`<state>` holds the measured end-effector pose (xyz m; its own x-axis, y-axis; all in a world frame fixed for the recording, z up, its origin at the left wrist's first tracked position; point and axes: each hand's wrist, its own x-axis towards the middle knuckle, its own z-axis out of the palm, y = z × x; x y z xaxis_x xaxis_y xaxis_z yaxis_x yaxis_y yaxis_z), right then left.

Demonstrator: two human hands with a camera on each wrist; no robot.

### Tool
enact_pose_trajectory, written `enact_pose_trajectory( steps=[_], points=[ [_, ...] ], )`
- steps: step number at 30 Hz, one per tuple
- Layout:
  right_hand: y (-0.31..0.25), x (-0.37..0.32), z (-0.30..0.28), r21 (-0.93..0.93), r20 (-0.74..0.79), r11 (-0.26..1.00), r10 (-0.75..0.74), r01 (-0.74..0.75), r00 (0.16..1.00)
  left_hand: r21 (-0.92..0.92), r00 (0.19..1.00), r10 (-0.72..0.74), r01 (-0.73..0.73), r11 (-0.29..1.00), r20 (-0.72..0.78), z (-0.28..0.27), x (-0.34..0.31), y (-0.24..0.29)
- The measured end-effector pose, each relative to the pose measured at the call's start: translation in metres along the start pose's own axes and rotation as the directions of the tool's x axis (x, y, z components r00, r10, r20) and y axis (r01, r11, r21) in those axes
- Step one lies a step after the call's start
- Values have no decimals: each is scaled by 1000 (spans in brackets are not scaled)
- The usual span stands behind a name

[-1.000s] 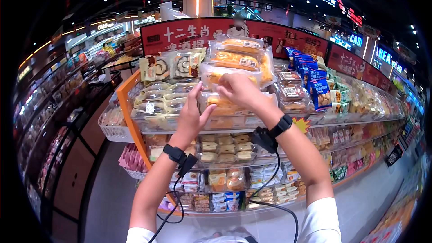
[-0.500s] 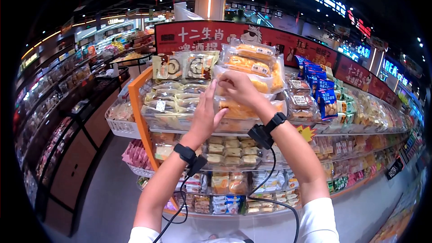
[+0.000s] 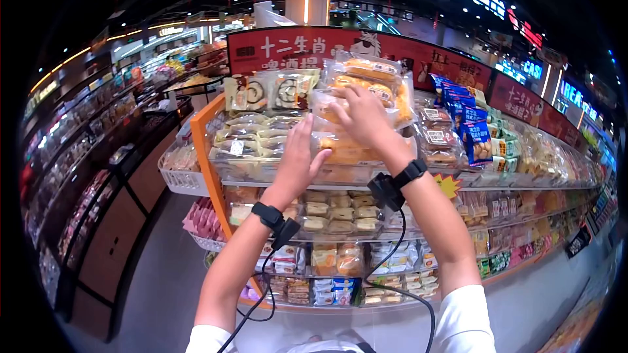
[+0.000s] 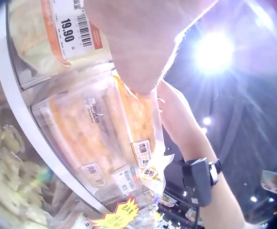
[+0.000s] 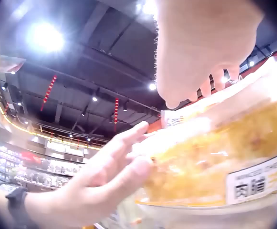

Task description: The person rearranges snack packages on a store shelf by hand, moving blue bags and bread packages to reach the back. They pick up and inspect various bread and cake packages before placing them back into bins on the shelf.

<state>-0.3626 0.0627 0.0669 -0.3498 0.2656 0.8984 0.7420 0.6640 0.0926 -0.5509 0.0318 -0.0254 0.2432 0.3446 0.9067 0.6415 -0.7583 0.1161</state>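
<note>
My left hand (image 3: 297,163) stands upright at the left front of a stack of clear-packed bread, its fingers straight and thumb apart. In the right wrist view the left hand's fingertips (image 5: 143,164) are right at the left end of a bread pack (image 5: 200,171) with a white label. My right hand (image 3: 364,121) lies over the stack from above, fingers spread and reaching down to the top of a pack (image 3: 322,101). Its fingertips partly hide behind the wrapper's bright glare. Below sits another bread pack (image 4: 81,138), lying near the shelf's front edge.
Packed swirl rolls (image 3: 288,91) and light-wrapped packs (image 3: 245,137) lie to the left. Blue snack bags (image 3: 472,127) hang to the right. An orange frame (image 3: 208,157) edges the shelf, a yellow star tag (image 3: 447,185) its front. Cables (image 3: 399,255) trail from both wrists.
My right hand has moved up and further back over the stack, its fingers now more spread. The left hand stays upright at the stack's left side. The head view has turned slightly left.
</note>
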Motion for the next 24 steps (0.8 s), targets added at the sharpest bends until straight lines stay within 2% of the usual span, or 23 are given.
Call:
enact_pose_trajectory(
  steps=[1,2,5,8,10,12,14,16,17,19,20,24],
  points=[
    [0,-1,-5,-5,31,1000,6,-6,999,7,1000,2,-2,1000,3,0,-2,-1],
    [3,-3,-12,22,372,977,191,-214,909,-1,1000,-1,1,1000,12,0,-3,-2],
    [-1,-9,-17,-6,329,984,172,-180,928,61,1000,-5,4,998,17,-4,-6,1],
    [-7,-15,-17,-2,140,998,62,-62,988,129,1000,-14,13,992,11,-11,-13,6],
    [-14,-15,-19,24,11,999,-28,28,1000,150,1000,-14,14,989,-2,-15,-22,6],
    [-30,-24,-33,70,-17,993,-89,90,996,164,1000,13,-8,986,-28,-20,-33,2],
    [-49,-43,-47,129,-69,979,-153,160,986,177,994,-23,42,983,-111,-22,-57,-4],
    [-62,-77,-51,181,-48,961,-205,210,978,171,977,-65,101,980,-204,-20,-88,0],
    [-69,-95,-53,206,-45,950,-231,235,972,116,961,-154,184,976,-230,-16,-105,7],
    [-79,-137,-52,290,16,943,-177,165,984,6,906,-322,336,942,-275,-3,-140,28],
    [-79,-162,-48,334,62,936,-139,111,988,-43,875,-416,419,907,-246,3,-156,38],
    [-71,-242,-26,372,274,921,13,-119,962,-35,797,-581,584,811,-164,30,-210,57]
  ],
)
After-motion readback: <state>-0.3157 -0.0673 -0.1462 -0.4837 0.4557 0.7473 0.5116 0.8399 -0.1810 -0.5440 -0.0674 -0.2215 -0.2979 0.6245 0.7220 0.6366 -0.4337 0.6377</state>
